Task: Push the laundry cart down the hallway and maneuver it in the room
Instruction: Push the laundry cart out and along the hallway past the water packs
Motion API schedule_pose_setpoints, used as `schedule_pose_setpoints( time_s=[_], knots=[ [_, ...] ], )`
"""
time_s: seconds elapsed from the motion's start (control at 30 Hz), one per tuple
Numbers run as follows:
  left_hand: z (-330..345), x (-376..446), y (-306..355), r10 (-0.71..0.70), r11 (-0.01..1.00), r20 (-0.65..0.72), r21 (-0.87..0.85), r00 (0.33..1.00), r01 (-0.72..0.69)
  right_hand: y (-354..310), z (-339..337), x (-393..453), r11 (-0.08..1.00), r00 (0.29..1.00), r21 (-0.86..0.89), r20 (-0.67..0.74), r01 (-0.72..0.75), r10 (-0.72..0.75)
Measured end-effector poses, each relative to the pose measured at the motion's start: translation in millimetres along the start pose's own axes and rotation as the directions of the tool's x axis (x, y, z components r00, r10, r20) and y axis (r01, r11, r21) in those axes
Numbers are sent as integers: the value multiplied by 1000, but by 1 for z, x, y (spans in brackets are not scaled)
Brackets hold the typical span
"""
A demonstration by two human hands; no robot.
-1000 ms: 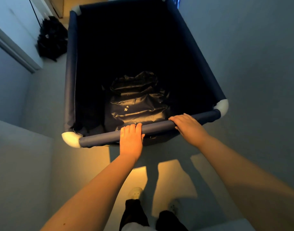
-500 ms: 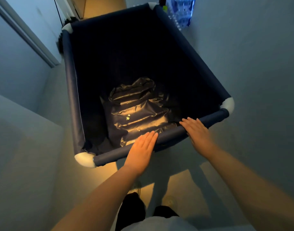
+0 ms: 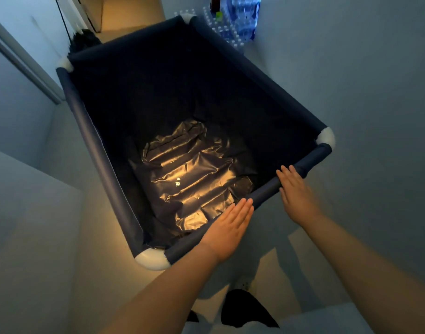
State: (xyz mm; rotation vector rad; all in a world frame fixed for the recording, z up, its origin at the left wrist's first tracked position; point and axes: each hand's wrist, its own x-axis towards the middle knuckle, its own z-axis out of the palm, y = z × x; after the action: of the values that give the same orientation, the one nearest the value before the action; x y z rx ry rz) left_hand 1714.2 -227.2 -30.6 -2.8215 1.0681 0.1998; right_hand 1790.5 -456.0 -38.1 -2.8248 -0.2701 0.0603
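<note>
Writing: a small pale mark, two or three tiny glyphs, sits on the shiny dark bag [image 3: 192,179] at the cart bottom; too small to read. The stacked bottled-water packs [image 3: 240,20] show blue wrap, but no lettering can be made out.

Laundry cart [image 3: 91,131]: dark fabric bin on a tube frame with white corner fittings, standing on the pale floor [image 3: 365,131] directly ahead of the person, turned so its near rail runs diagonally from lower left up to the right. The far end points toward a warm-lit opening.

Left hand [image 3: 228,227]: flat, fingers extended and together, palm down over the near rail, fingertips reaching past the rail over the bin. Not wrapped around the tube. Forearm comes in from bottom centre.

Right hand [image 3: 297,191]: also flat and spread, fingers straight, laid on the rail nearer the right corner fitting. No grasp visible. Forearm enters from bottom right.

Hidden or unclear: cart wheels out of sight beneath the bin. Bin interior mostly black; only the bag catches light. A dark heap [image 3: 85,39] behind the far left corner cannot be identified. The person's dark trousers and one shoe toe are just visible at the bottom edge.
</note>
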Motion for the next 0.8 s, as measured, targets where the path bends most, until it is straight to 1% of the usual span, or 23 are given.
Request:
schedule_pose_setpoints(
  time_s=[0.07, 0.13, 0.2, 0.27, 0.33, 0.4, 0.47, 0.57, 0.67, 0.8],
  knots=[
    [-2, -8, -11, 25, 999, 12, -42, 1000, -25, -20, 1, -8, 996, 995, -24, 29, -90, 90],
    [-5, -26, -32, 10, 993, 30, -121, 999, -7, -49, 4, -19, 990, 990, -58, 57, -126, 129],
    [-6, -57, -62, -15, 980, 21, -197, 1000, 19, -85, 12, -30, 990, 991, -86, 68, -111, 116],
    [-5, -97, -99, -33, 974, -33, -226, 999, 25, -130, 24, -41, 994, 995, -65, 42, -87, 90],
    [-6, -141, -139, -56, 974, -94, -223, 994, 34, -183, 38, -48, 997, 997, -17, 14, -70, 70],
    [-8, -186, -181, -86, 982, -129, -176, 988, 63, -243, 55, -51, 996, 997, 55, -2, -72, 73],
    [-9, -231, -219, -125, 986, -134, -128, 983, 108, -302, 73, -48, 990, 997, 118, -17, -71, 73],
    [-12, -289, -267, -163, 985, -140, -71, 977, 154, -378, 98, -38, 990, 999, 129, 0, -50, 50],
    [-16, -325, -304, -202, 979, -151, -64, 968, 194, -430, 109, -23, 994, 999, 103, -27, -29, 32],
    [-16, -331, -341, -177, 984, -194, -64, 965, 167, -462, 110, 3, 1000, 998, 24, -53, -19, 20]
  ],
)
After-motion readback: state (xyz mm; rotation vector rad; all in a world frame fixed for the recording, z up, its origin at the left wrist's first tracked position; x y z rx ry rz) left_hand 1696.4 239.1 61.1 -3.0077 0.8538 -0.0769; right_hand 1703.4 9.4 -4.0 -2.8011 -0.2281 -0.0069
